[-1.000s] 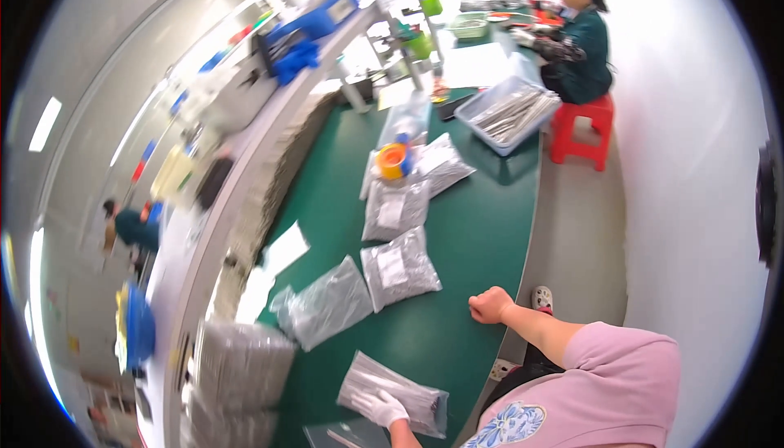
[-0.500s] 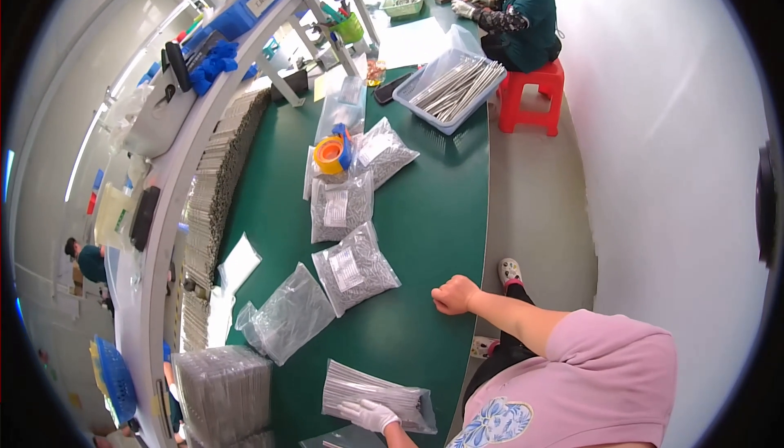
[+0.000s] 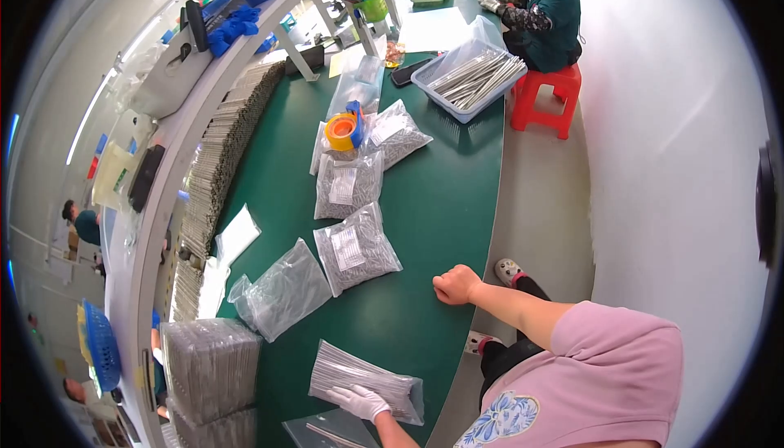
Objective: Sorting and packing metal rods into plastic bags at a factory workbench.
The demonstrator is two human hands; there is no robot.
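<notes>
My left hand (image 3: 359,401), in a white glove, lies flat with its fingers stretched out on a clear plastic bag of thin silvery rods (image 3: 367,374). Bare and closed into a fist, my right hand (image 3: 457,285) rests at the right edge of the green table; nothing shows in it. Just below the left hand, another clear bag (image 3: 331,432) with a few rods is cut off by the lower edge. An empty-looking clear bag (image 3: 286,289) lies beyond, beside a labelled bag full of small grey pieces (image 3: 371,260).
Stacked bagged rods (image 3: 211,366) stand at the left. Further off are more filled bags (image 3: 347,187), an orange tape roll on a blue dispenser (image 3: 341,132) and a blue basket of metal rods (image 3: 469,113). A co-worker (image 3: 551,19) sits on a red stool (image 3: 545,101). Shelving (image 3: 171,178) borders the left.
The view has shifted a little. My left hand stays flat on the bag of rods, its fingers now slightly further up it. The right fist rests in about the same place.
</notes>
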